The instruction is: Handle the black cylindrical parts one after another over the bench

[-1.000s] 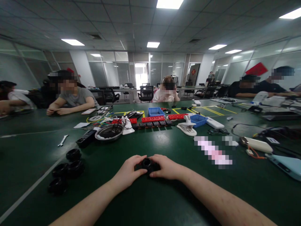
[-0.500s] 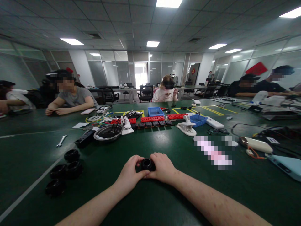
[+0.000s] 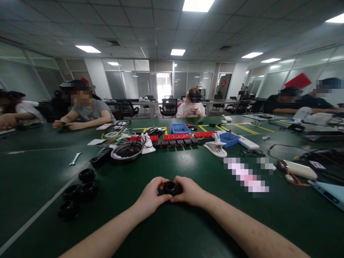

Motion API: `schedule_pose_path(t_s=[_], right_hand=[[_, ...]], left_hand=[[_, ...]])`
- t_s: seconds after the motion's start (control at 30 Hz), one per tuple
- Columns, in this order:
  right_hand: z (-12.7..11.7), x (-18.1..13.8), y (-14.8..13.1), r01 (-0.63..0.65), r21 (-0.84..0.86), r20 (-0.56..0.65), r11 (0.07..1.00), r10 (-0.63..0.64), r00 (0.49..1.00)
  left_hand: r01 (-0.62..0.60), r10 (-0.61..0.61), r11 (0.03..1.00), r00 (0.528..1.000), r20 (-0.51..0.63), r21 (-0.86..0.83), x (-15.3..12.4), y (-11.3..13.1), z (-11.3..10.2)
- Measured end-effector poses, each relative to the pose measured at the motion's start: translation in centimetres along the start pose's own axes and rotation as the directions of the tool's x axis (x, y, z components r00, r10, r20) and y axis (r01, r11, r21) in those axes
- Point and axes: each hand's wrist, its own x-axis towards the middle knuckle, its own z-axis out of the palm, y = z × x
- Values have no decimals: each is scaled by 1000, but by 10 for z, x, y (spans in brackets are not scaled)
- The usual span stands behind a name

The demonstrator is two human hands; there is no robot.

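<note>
Between my two hands is a black round part with a hole in its middle (image 3: 170,187), close above or on the green tabletop; I cannot tell which. My left hand (image 3: 153,193) grips its left side, thumb in front and fingers behind. From the right, my right hand (image 3: 189,191) closes on it with the thumb near the left thumb. The fingers partly hide its sides. Several similar black round parts (image 3: 88,190) stand grouped on the table to the left of my hands.
A wrench (image 3: 75,159) and a metal bowl (image 3: 127,157) with cables lie beyond the black parts. Red and black socket strips (image 3: 176,136), blue trays (image 3: 228,139) and a white clip stand (image 3: 216,145) are ahead. A power bank (image 3: 297,169) and cables lie right. Other people sit around the table.
The whole view has shifted slightly, so things appear a little further right. Both hands keep hold of the black part, with the fingers slightly moved around it.
</note>
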Motion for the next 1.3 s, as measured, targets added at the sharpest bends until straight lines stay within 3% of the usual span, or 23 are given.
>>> schedule_pose_path(t_s=[0.1, 0.23, 0.43, 0.57, 0.67, 0.8, 0.93, 1.03, 1.2, 1.3], right_hand=[[6, -2, -12, -84, -92, -96, 992, 75, 993], [5, -7, -17, -87, -120, -108, 989, 74, 991], [-17, -10, -4, 121, 12, 111, 993, -121, 986], [-23, -5, 6, 154, 82, 198, 985, -168, 966], [-15, -2, 5, 84, 51, 148, 995, -91, 985], [5, -2, -7, -46, -34, -33, 998, 44, 998], [12, -6, -16, -67, -48, -107, 997, 62, 992], [2, -8, -12, -9, 16, -52, 1000, 10, 999], [-18, -9, 1, 142, 152, 138, 978, -164, 977], [-20, -7, 4, 141, 157, 153, 977, -165, 974]], left_hand=[[35, -34, 999, 996, -84, 3, -1, -2, 8], [27, -28, 1000, 996, -79, -14, -1, -4, 7], [-59, 67, 995, 994, 92, -83, 0, -4, -4], [-84, 95, 994, 983, 157, -74, 0, -1, -8], [-90, 97, 994, 986, 137, -58, -1, 0, -5], [14, -16, 999, 999, -49, -31, -3, -1, 7], [39, -41, 999, 993, -108, -20, -4, -1, 13], [7, -9, 1000, 998, -57, -30, -4, -2, 8], [-63, 68, 996, 995, 73, -65, -3, -2, -5], [-65, 70, 997, 992, 106, -52, -3, 0, -8]])
